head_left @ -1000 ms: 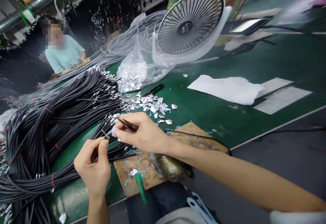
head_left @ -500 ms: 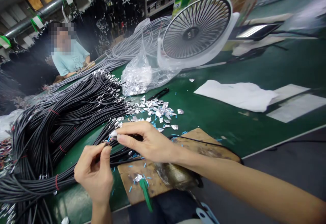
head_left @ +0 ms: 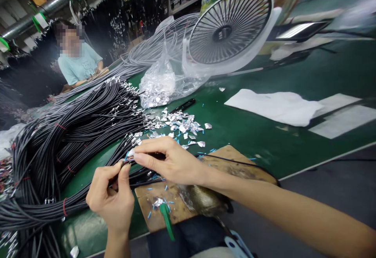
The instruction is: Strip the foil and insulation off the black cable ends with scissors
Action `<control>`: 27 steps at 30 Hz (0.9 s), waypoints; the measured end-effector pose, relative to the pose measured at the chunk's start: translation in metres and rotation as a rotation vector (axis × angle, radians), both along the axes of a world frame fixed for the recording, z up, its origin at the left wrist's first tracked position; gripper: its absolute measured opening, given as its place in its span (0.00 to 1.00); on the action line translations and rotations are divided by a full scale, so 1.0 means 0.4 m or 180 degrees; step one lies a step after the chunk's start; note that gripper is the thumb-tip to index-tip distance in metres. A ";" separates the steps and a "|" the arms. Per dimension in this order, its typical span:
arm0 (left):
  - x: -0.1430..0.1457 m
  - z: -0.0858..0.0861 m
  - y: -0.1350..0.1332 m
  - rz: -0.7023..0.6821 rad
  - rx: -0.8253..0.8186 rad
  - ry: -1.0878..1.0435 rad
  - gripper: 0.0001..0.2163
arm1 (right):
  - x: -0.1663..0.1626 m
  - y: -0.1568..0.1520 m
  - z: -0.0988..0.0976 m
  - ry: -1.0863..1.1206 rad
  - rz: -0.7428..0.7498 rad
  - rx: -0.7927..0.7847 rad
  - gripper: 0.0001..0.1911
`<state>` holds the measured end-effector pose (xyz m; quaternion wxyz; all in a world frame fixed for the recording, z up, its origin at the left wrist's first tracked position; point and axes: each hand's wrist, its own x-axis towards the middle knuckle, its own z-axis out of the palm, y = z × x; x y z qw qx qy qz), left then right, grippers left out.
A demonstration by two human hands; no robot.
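Observation:
My left hand [head_left: 113,199] pinches the end of a black cable [head_left: 138,174] between thumb and fingers, with small coloured wires showing at its tip. My right hand [head_left: 169,160] is closed in a pinch at that same tip, fingertips touching the wires, and a dark thin tool lies under its fingers. Both hands hover over the near edge of the green table [head_left: 249,132], just left of a worn wooden board [head_left: 211,187]. A big bundle of black cables [head_left: 67,144] with silver foil ends lies to the left.
Foil scraps [head_left: 176,125] and blue wire bits litter the table. A plastic bag of foil [head_left: 158,85], a white fan [head_left: 229,31], a white cloth [head_left: 276,107], a black pen [head_left: 183,106] and grey cables [head_left: 147,54] sit further back. Another person [head_left: 76,60] sits at the far left.
My right hand has closed in on the cable tip held by my left hand; the dark tool that stuck out of its fingers is now tucked under them.

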<state>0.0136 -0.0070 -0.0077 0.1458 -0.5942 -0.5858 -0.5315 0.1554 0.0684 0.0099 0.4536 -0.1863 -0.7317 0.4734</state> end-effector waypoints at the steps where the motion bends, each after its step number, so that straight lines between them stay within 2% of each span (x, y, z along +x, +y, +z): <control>1: 0.001 -0.001 0.000 0.0080 0.0071 0.0120 0.03 | 0.000 0.000 0.000 -0.0003 -0.0005 -0.0031 0.13; 4: 0.004 -0.001 0.000 0.0263 0.0205 0.0432 0.03 | 0.001 -0.001 0.000 -0.0014 0.0003 -0.0134 0.13; 6: 0.007 0.002 0.000 0.0258 0.0082 0.0490 0.03 | 0.001 -0.002 0.000 -0.0056 -0.0042 -0.0143 0.13; 13: 0.018 0.025 -0.005 0.0396 -0.0284 0.0153 0.02 | -0.006 -0.008 -0.006 -0.0011 -0.0308 -0.0007 0.11; 18: 0.013 0.032 -0.011 0.0231 -0.0542 0.0152 0.04 | -0.009 -0.011 -0.007 -0.0005 -0.0326 0.0054 0.11; 23: 0.002 0.015 -0.007 0.0206 -0.0526 0.0142 0.07 | -0.008 -0.013 -0.009 -0.0205 -0.0654 0.0405 0.12; 27: -0.011 0.026 -0.001 -0.0120 -0.0792 0.0048 0.13 | -0.006 -0.015 -0.015 -0.0220 -0.0802 0.0602 0.10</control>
